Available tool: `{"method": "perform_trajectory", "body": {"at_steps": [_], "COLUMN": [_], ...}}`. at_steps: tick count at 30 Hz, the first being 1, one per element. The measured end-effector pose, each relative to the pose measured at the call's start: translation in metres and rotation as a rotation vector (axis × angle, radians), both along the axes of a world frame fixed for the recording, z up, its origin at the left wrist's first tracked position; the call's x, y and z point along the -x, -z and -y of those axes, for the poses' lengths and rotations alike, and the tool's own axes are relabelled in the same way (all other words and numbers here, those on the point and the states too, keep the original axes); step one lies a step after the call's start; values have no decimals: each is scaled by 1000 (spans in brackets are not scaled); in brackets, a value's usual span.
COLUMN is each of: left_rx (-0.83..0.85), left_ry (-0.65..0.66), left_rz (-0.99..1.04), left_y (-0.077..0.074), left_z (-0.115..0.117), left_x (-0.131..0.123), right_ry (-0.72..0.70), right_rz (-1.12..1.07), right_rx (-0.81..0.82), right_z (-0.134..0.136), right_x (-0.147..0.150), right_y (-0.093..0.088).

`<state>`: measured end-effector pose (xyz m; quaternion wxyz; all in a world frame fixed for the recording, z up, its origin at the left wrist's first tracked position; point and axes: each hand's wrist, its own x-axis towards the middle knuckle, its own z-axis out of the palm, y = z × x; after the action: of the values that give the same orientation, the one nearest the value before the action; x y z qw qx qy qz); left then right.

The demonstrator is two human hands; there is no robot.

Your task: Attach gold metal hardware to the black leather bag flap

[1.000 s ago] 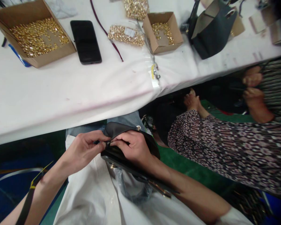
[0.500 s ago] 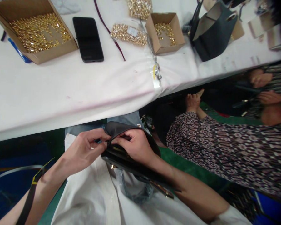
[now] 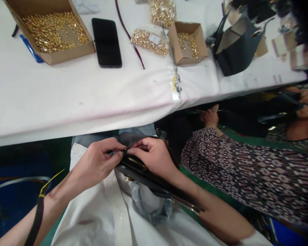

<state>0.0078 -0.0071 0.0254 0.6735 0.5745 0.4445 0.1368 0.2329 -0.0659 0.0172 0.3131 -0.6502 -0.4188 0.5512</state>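
A black handbag [image 3: 143,176] rests on my lap, with gold-coloured metal along its opening and a handle [image 3: 154,215] wrapped in clear plastic. My right hand [image 3: 155,153] pinches the bag's upper edge between thumb and fingers. Close beside it, my left hand [image 3: 105,155] has thumb and index finger pressed together at the left end of that same edge. Whether something small sits between the left fingertips is hidden. The two sets of fingertips nearly meet at the bag's corner.
On the white table [image 3: 66,92] stand a large carton [image 3: 64,56] and a small carton [image 3: 191,60] of gold pieces. A phone [image 3: 107,42], bags of gold pieces [image 3: 150,41] and a dark bag [image 3: 237,51] lie there too. A co-worker's patterned sleeve [image 3: 236,167] is at right.
The view has shifted slightly, so the table items appear farther right. Both hands stay at the bag's edge, the fingertips a little closer to the corner.
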Motion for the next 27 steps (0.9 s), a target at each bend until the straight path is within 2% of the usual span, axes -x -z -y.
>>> {"method": "perform_trajectory", "body": {"at_steps": [3,7,10,15,22,24,27], "left_rx": [-5,-22,-59,-67,-45,-32,-18], "left_ry": [-28,-37,-45,-70,-137,-161,-205], "left_rz": [8,11,-5,3,-9,-7,-8], "left_y": [4,9,12,14,11,10,8], "left_z": [3,2,0,-3,-1,0,1], "left_x": [-2,-3,-5,-9,-16,-18,-22], "right_ry": [-69,-253,-391,-482,-475,-440,-363], "right_rz": [161,283,302,404,676,725,718], "right_rx": [-147,-327,-359,-397,-526,-551,-681], "right_z": [7,20,25,22,9,9,11], "right_x": [1,-3,-7,-11,-4,-2,-1], "right_y": [-11,-21,-20,-14,-7,-3,3]}}
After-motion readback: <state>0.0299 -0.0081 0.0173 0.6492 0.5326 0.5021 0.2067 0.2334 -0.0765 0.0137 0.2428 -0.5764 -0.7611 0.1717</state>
